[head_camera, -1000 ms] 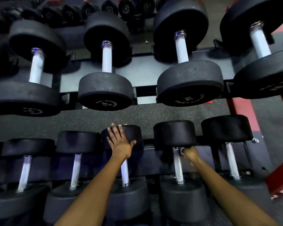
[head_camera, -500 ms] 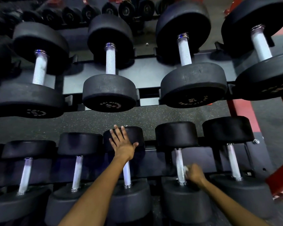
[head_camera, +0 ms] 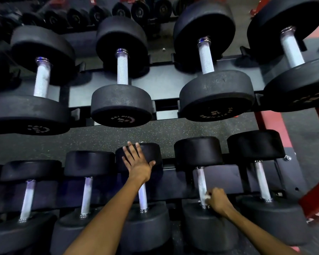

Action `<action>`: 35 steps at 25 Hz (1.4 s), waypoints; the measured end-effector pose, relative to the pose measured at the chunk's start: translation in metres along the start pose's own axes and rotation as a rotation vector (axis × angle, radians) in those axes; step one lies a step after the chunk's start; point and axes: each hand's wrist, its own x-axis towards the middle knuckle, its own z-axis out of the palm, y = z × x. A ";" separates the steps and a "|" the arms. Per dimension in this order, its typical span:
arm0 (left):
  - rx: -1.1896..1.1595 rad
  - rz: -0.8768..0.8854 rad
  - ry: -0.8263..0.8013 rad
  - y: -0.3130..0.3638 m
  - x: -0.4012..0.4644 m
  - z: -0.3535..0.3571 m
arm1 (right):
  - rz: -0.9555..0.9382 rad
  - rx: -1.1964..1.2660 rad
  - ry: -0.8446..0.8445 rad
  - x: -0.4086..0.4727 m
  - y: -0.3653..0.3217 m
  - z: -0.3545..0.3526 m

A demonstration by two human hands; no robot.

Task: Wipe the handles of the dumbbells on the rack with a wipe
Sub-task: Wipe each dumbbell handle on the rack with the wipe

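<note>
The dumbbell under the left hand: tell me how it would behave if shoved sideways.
Probably heavy: the dumbbell has thick solid-looking heads. Its round heads could roll, but it seems cradled in the rack, so likely stays put. The left hand lies flat on the far head.

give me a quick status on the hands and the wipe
Left hand flat on a lower-row dumbbell head. Right hand shut on wipe at the neighbouring handle, low end. Nothing in the way.

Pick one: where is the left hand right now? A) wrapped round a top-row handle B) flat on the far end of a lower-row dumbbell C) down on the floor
B: the left hand lies open, fingers spread, on the far black head of the lower-row dumbbell, while the right hand rubs the wipe on the next handle.
</note>
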 end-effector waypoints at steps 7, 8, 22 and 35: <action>0.001 0.002 0.017 0.000 0.001 0.002 | -0.152 -0.006 0.072 0.004 0.002 -0.006; 0.002 0.000 0.023 -0.001 0.001 0.003 | -0.166 -0.127 -0.062 -0.005 0.009 -0.005; 0.005 0.007 0.067 -0.001 0.005 0.007 | -1.002 -0.718 -0.121 0.040 0.036 -0.062; 0.014 0.010 0.085 -0.003 0.004 0.009 | -0.873 -0.893 -0.313 0.032 0.009 -0.025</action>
